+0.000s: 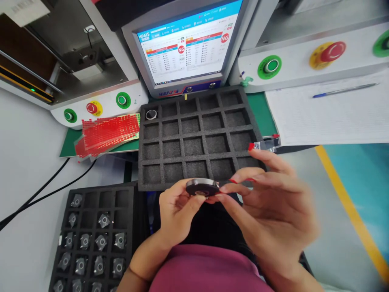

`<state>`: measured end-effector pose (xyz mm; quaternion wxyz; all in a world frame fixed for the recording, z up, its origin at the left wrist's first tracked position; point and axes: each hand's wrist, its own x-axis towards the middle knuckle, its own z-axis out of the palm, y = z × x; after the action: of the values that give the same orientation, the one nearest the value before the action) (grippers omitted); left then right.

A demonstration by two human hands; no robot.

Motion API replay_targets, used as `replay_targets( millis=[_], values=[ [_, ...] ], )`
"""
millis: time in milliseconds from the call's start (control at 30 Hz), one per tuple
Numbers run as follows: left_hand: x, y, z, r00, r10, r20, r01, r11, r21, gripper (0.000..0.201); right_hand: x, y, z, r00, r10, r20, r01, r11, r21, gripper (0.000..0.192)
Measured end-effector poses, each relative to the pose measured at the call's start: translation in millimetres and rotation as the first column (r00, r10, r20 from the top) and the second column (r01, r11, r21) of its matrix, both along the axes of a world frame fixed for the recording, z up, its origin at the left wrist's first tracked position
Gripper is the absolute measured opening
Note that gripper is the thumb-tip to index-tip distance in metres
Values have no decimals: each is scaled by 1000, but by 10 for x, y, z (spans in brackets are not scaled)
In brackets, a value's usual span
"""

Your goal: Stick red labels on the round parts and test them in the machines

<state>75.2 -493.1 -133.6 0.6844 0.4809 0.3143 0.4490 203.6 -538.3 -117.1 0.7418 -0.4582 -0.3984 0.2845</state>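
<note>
With left hand (pixel 176 215) curled snug, holds one round dark disc (pixel 198 187) with a shiny rim, thumb on its flat side, by the near edge of the big black foam tray (pixel 193 147). With right hand (pixel 273 207) half open, touches the right edge of the disc, thumb and one fingertip close together there and the other fingers spread; cannot tell if pinching tightly. Can count twenty pockets (pixel 217 142) in the big tray, four rows of five, with one small round thing (pixel 151 114) in the far left corner pocket. To the near left of the big tray, can see a second black tray (pixel 123 198) with eleven whole wrapped parts (pixel 101 242), plus one more row cut off at the bottom. Just left of the big tray, can spot sheets with red squares (pixel 109 132), too jumbled to count. Behind the big tray, can see one screen (pixel 170 71) with two red NG circles (pixel 181 49). Past its far left corner, can count two green buttons (pixel 122 100) and one red button (pixel 92 108); past its far right corner, one whole green button (pixel 271 65), one cut off, and one big red button (pixel 332 51). Right of the big tray, can find one pen (pixel 343 91) lying on white paper (pixel 322 121).
</note>
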Motion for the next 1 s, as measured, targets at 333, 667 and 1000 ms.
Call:
replay_targets(
  millis=[333, 667, 1000],
  values=[
    [-28, -4, 10, 987, 109, -115, -95, 988, 123, 12, 18, 62, -1, 999, 32, 5, -32, 999, -6, 56],
    [18, -119, -98, 850, 393, -349, -189, 848, 496, 27, -85, 72, -17, 997, 35, -67, -37, 999, -31, 57],
    [12, 311, -199, 785, 561, -264, -530, 828, 182, 19, 855, 172, -526, 869, -462, 177, 485, 865, -127, 41]
  ],
)
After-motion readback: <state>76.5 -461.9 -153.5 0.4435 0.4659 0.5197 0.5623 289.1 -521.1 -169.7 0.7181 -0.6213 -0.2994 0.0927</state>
